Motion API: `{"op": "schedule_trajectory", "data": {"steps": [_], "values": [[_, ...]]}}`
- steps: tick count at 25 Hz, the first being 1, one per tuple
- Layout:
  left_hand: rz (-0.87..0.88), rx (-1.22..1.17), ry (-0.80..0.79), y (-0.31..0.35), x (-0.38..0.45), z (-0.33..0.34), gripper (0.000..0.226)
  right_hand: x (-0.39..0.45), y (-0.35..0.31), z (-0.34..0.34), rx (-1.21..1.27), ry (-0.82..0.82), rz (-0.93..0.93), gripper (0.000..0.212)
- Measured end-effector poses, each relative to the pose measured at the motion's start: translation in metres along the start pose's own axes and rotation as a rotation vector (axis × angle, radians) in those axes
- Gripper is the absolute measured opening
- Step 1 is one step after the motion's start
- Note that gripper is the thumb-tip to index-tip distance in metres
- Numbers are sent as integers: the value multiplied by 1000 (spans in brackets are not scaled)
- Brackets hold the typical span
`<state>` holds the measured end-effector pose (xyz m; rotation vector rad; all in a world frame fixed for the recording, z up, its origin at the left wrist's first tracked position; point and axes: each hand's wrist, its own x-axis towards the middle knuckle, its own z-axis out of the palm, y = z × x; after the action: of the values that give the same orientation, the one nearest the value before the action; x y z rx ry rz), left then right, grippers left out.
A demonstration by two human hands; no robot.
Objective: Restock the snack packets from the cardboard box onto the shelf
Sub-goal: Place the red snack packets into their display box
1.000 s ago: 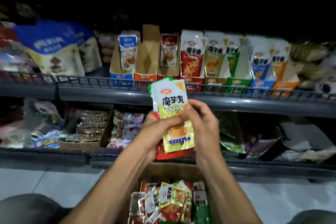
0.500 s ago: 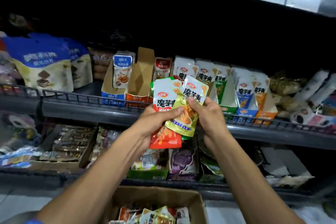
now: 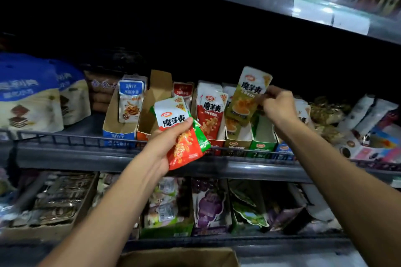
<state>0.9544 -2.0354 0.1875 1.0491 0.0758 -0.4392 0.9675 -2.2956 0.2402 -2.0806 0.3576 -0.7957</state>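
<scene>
My left hand (image 3: 167, 147) grips a small stack of snack packets (image 3: 180, 134), a red one in front and a green one behind, in front of the middle shelf (image 3: 86, 158). My right hand (image 3: 277, 106) pinches a single olive-yellow packet (image 3: 247, 95) by its right edge and holds it upright over the olive display carton (image 3: 237, 140). That carton stands in a row of open cartons, between a red one with red packets (image 3: 209, 115) and a green carton (image 3: 263, 138). Only the top rim of the cardboard box (image 3: 180, 256) shows at the bottom edge.
A black wire rail (image 3: 65, 138) runs along the middle shelf's front. Blue and cream bags (image 3: 28, 97) stand at the left, and a blue carton (image 3: 121, 123) and an orange carton (image 3: 152, 106) beside them. The lower shelf holds trays of packets (image 3: 208, 204). Another shelf (image 3: 303, 2) hangs overhead.
My right hand has pulled the olive-yellow packet off the stack and carried it up and right to the olive carton. My left hand keeps the other packets. The view has tilted upward.
</scene>
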Motion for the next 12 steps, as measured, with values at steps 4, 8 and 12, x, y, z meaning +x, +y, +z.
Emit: {"op": "schedule_trajectory", "data": {"steps": [4,8,12], "values": [[-28,-7,-4,-4,3,-1,49,-2,20,23,-212,-93,-47,32],[-16,-7,-26,-8,2,1,41,-9,35,33,-257,-26,-28,23],[-7,-10,-46,-11,0,7,35,-50,-1,32,-101,156,12,30]]}}
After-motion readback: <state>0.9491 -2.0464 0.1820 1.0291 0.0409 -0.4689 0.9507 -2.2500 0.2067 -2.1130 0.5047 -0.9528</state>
